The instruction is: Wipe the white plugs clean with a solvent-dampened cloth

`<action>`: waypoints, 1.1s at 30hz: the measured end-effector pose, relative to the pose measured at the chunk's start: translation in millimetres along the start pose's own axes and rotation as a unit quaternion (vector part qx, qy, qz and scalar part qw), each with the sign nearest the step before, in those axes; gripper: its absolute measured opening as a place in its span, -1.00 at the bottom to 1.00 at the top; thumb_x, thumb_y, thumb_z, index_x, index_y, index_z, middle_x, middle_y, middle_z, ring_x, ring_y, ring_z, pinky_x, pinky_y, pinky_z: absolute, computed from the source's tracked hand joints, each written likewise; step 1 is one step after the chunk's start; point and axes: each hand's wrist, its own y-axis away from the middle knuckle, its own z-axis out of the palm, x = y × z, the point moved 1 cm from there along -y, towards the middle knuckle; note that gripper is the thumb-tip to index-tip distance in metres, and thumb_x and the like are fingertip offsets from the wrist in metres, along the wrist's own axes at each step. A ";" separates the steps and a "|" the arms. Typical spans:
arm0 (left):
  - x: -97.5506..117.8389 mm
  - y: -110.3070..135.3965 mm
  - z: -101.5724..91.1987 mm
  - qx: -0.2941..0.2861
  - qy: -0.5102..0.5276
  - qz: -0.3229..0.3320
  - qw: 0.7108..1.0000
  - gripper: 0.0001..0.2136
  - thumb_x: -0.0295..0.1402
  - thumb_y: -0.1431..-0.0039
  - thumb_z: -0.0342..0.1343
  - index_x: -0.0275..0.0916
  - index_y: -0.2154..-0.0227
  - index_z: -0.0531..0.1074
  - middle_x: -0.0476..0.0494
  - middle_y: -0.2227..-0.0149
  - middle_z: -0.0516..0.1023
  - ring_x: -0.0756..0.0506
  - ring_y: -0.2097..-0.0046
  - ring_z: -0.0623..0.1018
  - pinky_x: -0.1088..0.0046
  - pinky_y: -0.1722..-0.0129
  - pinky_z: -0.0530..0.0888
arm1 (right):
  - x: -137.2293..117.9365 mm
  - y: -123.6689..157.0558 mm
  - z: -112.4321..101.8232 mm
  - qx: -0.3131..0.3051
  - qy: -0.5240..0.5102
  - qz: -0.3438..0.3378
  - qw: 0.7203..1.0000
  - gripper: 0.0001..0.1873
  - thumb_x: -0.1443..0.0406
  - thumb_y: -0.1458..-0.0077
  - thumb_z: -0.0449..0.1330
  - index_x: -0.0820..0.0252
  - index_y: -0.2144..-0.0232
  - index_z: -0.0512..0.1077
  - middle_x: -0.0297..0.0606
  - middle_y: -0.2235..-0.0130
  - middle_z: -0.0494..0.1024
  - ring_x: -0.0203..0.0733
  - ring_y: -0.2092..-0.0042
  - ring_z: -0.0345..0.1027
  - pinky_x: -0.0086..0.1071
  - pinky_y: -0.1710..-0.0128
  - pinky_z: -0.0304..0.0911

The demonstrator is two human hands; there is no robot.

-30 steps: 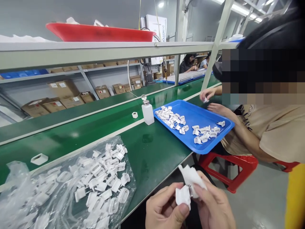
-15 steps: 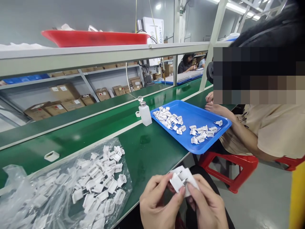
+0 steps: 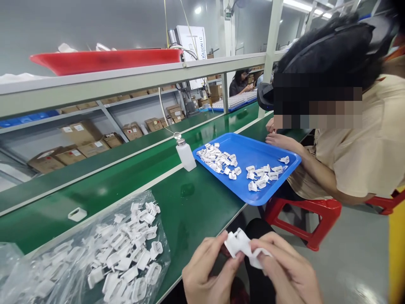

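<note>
Bag end: a transparent crinkled plastic bag (image 3: 11,266) lies on the smooth green surface (image 3: 172,215), bearing a heap of white plastic pieces (image 3: 131,271), several with thin prongs.
Beyond the bag: one loose hollow white plastic piece (image 3: 76,218) sits apart from the heap.
Overhead shelf: a long red plastic tray (image 3: 107,61) with white items showing above its rim.
Bottle: a translucent white plastic bottle (image 3: 186,158) with a metal top, just beside the blue tray.
Left hand (image 3: 209,270): narrow grip, thumb and finger pinching a small white plastic plug piece (image 3: 234,244) above the lap, off the near edge.
Blue tray: a shallow blue plastic tray (image 3: 253,147) holding two groups of pronged white pieces.
Right hand (image 3: 287,266): grip drawn in on a limp white sheet (image 3: 260,258), cloth or paper, bunched against the plug piece.
Just changed: metal prongs seen half a second ago no longer show, and the sheet is more crumpled; handling of this piece looks unfinished.
Far right: a co-worker's hands (image 3: 281,140) near the tray's far rim.
</note>
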 end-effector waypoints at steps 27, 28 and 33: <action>-22.7 52.7 36.5 -0.416 0.037 -0.383 0.824 -0.62 -0.48 0.41 0.53 -0.27 0.39 0.65 -0.18 0.38 0.68 -0.28 0.33 0.69 0.25 0.36 0.62 | 88.0 54.8 -167.2 0.318 -0.120 0.262 0.903 -0.67 0.19 0.19 0.51 0.24 0.35 0.62 -0.33 0.46 0.48 -0.24 0.42 0.26 -0.39 0.48 0.27; -37.9 62.8 30.5 -0.364 -0.012 -0.406 0.838 -0.62 -0.48 0.37 0.53 -0.28 0.36 0.64 -0.22 0.34 0.68 -0.35 0.26 0.69 0.17 0.30 0.63 | 87.7 49.7 -170.6 0.323 -0.122 0.256 0.903 -0.67 0.20 0.18 0.51 0.25 0.34 0.62 -0.34 0.47 0.46 -0.25 0.44 0.24 -0.39 0.51 0.25; -89.1 60.5 6.4 -0.204 -0.136 -0.420 0.874 -0.69 -0.27 -0.31 0.18 -0.28 -0.04 0.50 -0.36 -0.08 0.56 -0.33 -0.11 0.56 -0.01 -0.04 0.53 | 81.5 20.2 -165.5 0.314 -0.145 0.239 0.907 -0.71 0.25 0.20 0.52 0.28 0.41 0.60 -0.31 0.44 0.48 -0.29 0.43 0.23 -0.42 0.48 0.31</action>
